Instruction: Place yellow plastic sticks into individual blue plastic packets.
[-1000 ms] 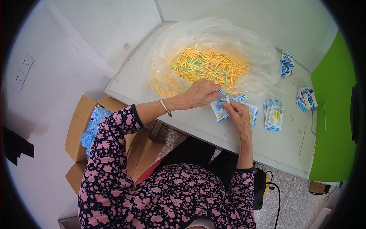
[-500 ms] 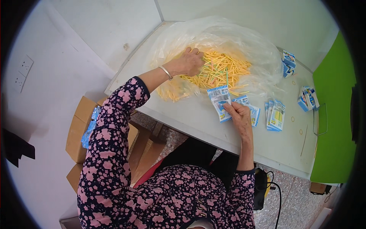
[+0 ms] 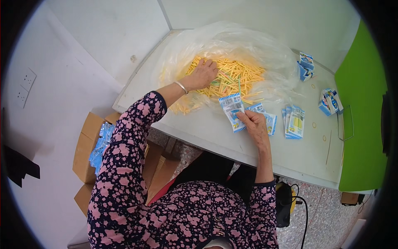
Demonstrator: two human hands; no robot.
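Observation:
My left hand (image 3: 202, 75), with a bangle at the wrist, rests on the left part of a pile of thin yellow sticks (image 3: 244, 74), some green or pinkish. Its fingers are curled down; their tips and anything between them are hidden. In my right hand (image 3: 258, 128), between thumb and fingers, is a blue-and-white packet (image 3: 232, 108) over the table, just on the near side of the pile. A green stick (image 3: 239, 86) stands up at the packet's upper end. More packets (image 3: 271, 121) lie beside and partly behind my right hand.
A large clear plastic bag (image 3: 273, 50) spreads around the pile on the white table (image 3: 199, 128). Filled packets (image 3: 295, 122) are stacked to the right, near small boxes (image 3: 330, 102) and rubber bands. Green board (image 3: 360, 124) borders the right. Cardboard box (image 3: 86, 145) with blue packets stands lower left.
The view has shifted a little. My left hand has drawn slightly nearer across the pile, baring sticks beyond its fingers. My right hand keeps its hold on the packet.

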